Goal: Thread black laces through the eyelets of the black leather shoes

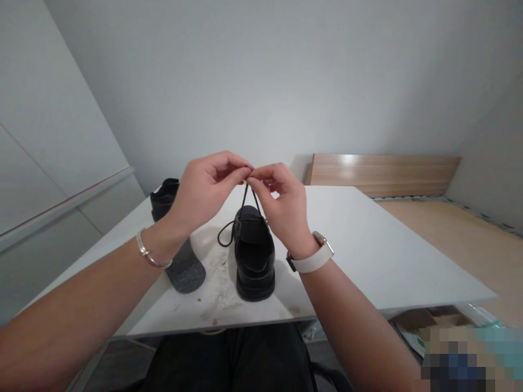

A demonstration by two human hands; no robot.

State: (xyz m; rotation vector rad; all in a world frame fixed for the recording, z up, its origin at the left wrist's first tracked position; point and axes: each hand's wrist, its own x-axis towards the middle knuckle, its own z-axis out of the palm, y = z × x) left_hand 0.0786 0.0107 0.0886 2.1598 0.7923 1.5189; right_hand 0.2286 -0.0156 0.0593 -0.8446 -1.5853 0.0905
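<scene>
A black shoe stands on the white table in front of me, its heel toward me. From it a black shoelace rises in two strands that meet at my fingertips. My left hand pinches the lace between thumb and forefinger. Close against it, my right hand pinches the lace too, and the fingertips of both hands touch or nearly touch. A loose loop of lace hangs at the shoe's left side. The very ends of the lace are hidden by my fingers.
Partly behind my left forearm stand a second black shoe and a grey insole. Brown dirt marks the front of the white table. A bed with a wooden headboard is at the right, and white cabinets are at the left.
</scene>
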